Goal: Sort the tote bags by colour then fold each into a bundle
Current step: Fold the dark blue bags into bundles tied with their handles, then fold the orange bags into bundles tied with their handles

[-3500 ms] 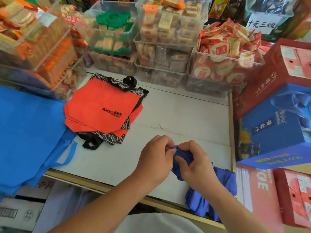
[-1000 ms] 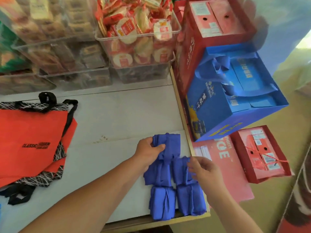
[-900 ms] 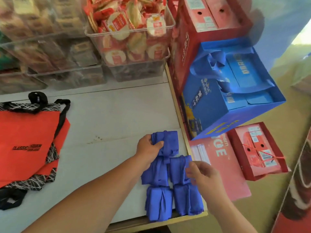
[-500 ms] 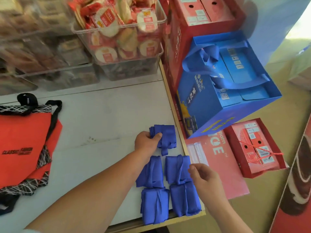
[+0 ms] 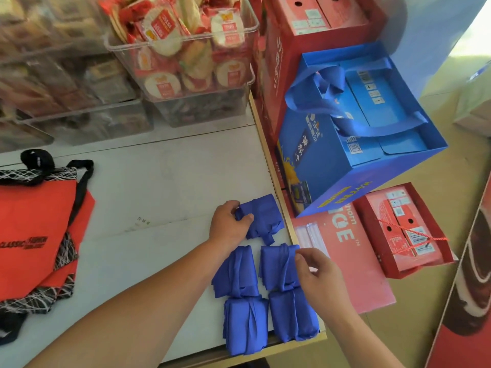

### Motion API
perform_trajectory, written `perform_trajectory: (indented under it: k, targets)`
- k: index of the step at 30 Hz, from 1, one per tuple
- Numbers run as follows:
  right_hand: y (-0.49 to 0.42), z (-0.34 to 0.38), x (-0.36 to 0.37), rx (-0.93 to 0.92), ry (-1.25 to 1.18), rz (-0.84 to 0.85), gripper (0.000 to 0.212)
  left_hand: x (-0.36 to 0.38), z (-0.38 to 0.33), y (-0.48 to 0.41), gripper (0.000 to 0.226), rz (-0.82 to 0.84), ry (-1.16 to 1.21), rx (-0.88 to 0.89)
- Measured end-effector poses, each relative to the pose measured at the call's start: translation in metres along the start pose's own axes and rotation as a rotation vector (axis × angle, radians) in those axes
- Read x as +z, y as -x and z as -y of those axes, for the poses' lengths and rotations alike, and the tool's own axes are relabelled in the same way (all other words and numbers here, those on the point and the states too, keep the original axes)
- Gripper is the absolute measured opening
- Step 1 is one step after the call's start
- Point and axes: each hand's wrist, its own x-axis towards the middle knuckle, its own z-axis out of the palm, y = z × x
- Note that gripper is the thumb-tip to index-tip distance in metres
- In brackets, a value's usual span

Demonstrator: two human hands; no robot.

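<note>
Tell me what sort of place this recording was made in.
Probably a small shop or snack stall. Clear bins full of packaged snacks line the back of the white counter, and a red carton and a blue gift box are stacked beside it.

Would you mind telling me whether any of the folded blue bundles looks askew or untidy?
Two do. The far bundle, gripped by the left hand, sits slightly turned and has a loose strap end poking out of its near side. The near-left bundle overhangs the table at its front edge.
</note>
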Motion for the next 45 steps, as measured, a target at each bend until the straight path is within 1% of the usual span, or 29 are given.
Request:
perform_trajectory:
  k: [1, 3, 4, 5, 7, 8, 10, 13, 15, 19, 21, 24, 28, 29, 31, 34, 36, 37, 39, 41, 43, 45]
  targets:
    - [-0.001, 0.001, 0.0, -0.004, 0.004, -0.003, 0.016, 0.002, 0.0, 0.002, 0.044, 0.022, -0.023, 0.018]
    - [-0.001, 0.001, 0.003, -0.001, 0.01, -0.005, 0.01, 0.007, 0.002, 0.006, 0.04, 0.049, -0.055, 0.049]
    - [-0.001, 0.004, 0.005, 0.003, 0.022, 0.002, 0.014, 0.009, 0.003, 0.008, 0.042, 0.058, -0.062, 0.058]
    - [-0.001, 0.007, 0.008, 0.003, 0.041, 0.009, 0.023, 0.009, 0.004, 0.009, 0.046, 0.065, -0.063, 0.056]
    - [0.0, 0.017, 0.012, -0.024, 0.08, 0.016, 0.034, 0.002, 0.005, 0.013, 0.056, 0.058, -0.019, 0.01]
    - [0.0, 0.023, 0.016, -0.046, 0.089, 0.02, 0.036, -0.005, 0.006, 0.015, 0.057, 0.047, 0.015, -0.023]
    - [0.001, 0.038, 0.027, -0.092, 0.106, 0.046, 0.034, -0.027, 0.01, 0.022, 0.052, 0.018, 0.056, -0.055]
    - [0.007, 0.063, 0.058, -0.159, 0.163, 0.13, 0.027, -0.066, 0.025, 0.048, 0.038, -0.002, 0.093, -0.073]
    - [0.015, 0.079, 0.086, -0.188, 0.183, 0.176, 0.027, -0.091, 0.045, 0.069, 0.031, -0.019, 0.146, -0.097]
    - [0.036, 0.11, 0.157, -0.306, 0.258, 0.294, 0.022, -0.152, 0.094, 0.102, 0.025, -0.097, 0.236, -0.153]
    - [0.053, 0.129, 0.195, -0.375, 0.304, 0.356, 0.022, -0.193, 0.12, 0.114, 0.021, -0.162, 0.267, -0.182]
    - [0.078, 0.154, 0.252, -0.392, 0.342, 0.438, 0.02, -0.262, 0.162, 0.128, 0.011, -0.261, 0.302, -0.214]
    - [0.107, 0.176, 0.325, -0.398, 0.429, 0.502, 0.02, -0.349, 0.208, 0.144, 0.008, -0.336, 0.267, -0.205]
    - [0.113, 0.181, 0.343, -0.394, 0.442, 0.511, 0.019, -0.369, 0.22, 0.145, 0.009, -0.344, 0.244, -0.192]
    - [0.125, 0.19, 0.379, -0.384, 0.477, 0.527, 0.014, -0.407, 0.247, 0.142, 0.013, -0.367, 0.118, -0.147]
    - [0.14, 0.192, 0.426, -0.369, 0.465, 0.532, 0.01, -0.457, 0.292, 0.128, 0.029, -0.391, -0.215, -0.084]
    - [0.145, 0.187, 0.448, -0.339, 0.442, 0.53, 0.008, -0.479, 0.311, 0.113, 0.045, -0.327, -0.359, -0.068]
    - [0.146, 0.185, 0.457, -0.321, 0.443, 0.534, 0.01, -0.484, 0.316, 0.104, 0.051, -0.292, -0.419, -0.018]
    - [0.143, 0.182, 0.469, -0.287, 0.443, 0.521, 0.02, -0.484, 0.316, 0.085, 0.06, -0.173, -0.536, 0.159]
    - [0.141, 0.182, 0.473, -0.271, 0.429, 0.512, 0.018, -0.473, 0.311, 0.066, 0.069, -0.007, -0.624, 0.259]
    - [0.14, 0.182, 0.469, -0.248, 0.409, 0.49, 0.011, -0.463, 0.305, 0.051, 0.071, 0.107, -0.711, 0.247]
    - [0.14, 0.178, 0.461, -0.23, 0.405, 0.459, 0.01, -0.455, 0.306, 0.042, 0.057, 0.131, -0.787, 0.263]
